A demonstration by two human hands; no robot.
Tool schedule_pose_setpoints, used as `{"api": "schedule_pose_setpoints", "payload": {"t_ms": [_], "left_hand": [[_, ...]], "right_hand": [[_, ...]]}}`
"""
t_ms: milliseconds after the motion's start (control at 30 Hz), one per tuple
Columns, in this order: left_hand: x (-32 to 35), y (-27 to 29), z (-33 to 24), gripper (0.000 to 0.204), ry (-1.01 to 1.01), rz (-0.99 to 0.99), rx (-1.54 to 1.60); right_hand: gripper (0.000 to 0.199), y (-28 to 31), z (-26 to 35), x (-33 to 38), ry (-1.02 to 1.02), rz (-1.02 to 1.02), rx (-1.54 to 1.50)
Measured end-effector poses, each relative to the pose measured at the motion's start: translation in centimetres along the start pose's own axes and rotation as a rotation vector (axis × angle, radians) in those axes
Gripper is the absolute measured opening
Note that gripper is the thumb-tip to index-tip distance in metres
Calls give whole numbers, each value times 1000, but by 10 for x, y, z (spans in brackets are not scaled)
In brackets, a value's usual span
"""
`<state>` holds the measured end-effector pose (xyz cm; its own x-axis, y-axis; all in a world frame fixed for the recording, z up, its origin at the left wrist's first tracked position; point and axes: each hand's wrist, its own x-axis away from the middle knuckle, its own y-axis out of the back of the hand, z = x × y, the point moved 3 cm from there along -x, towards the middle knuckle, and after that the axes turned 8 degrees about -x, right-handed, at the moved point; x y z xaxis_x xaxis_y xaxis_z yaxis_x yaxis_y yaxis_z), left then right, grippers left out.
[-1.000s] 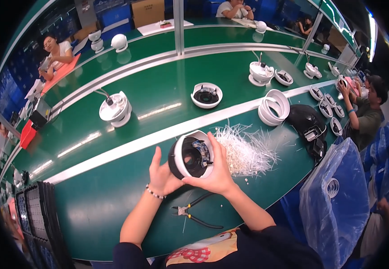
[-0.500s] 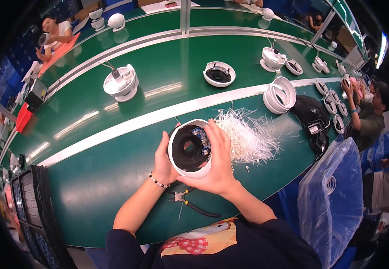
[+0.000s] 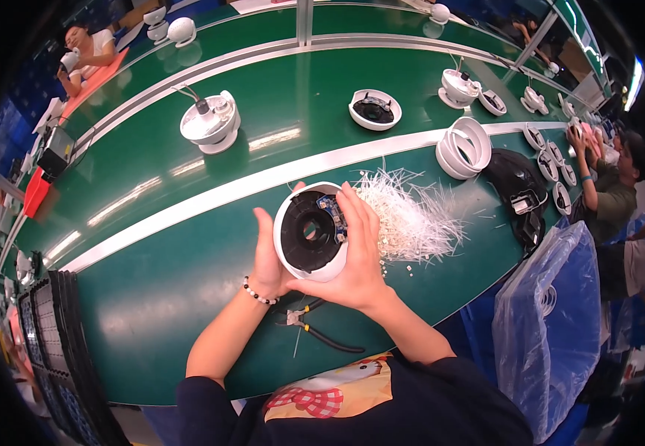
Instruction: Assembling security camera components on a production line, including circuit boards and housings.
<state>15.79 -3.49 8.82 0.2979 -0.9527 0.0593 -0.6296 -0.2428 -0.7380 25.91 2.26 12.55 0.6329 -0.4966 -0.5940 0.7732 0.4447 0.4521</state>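
Observation:
A round white housing [image 3: 321,273] with a black inside, a central hole and a small blue circuit board [image 3: 330,208] is held up over the table with its inner side facing me. My right hand [image 3: 358,260] grips its right rim, fingers over the top edge and thumb along the bottom. On the other side my left hand [image 3: 268,256] supports it, with the thumb standing apart from the rim and the fingers mostly hidden behind. Below the hands lie cutting pliers [image 3: 315,331] with black and yellow handles. A heap of white cable-tie offcuts [image 3: 412,223] lies just right of the housing.
White rings [image 3: 452,157] and a black bag [image 3: 512,197] lie at the right of the table [image 3: 159,320]. Beyond the white rail, a belt carries white units [image 3: 209,126] and an open shell [image 3: 375,110]. Black trays [image 3: 59,327] stand left; a plastic-lined bin [image 3: 542,327] stands right.
The housing has turned slightly in my hands and faces me a little more squarely. Both hands stay on it. Units on the belt have shifted slightly to the right.

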Motion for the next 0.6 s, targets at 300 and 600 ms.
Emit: {"api": "schedule_pose_setpoints", "payload": {"t_ms": [300, 600], "left_hand": [[5, 11, -6, 87, 46, 119, -11], [4, 10, -1, 55, -82, 2, 11]], "right_hand": [[109, 7, 2, -23, 109, 273, -58], [109, -16, -6, -6, -53, 43, 12]]}}
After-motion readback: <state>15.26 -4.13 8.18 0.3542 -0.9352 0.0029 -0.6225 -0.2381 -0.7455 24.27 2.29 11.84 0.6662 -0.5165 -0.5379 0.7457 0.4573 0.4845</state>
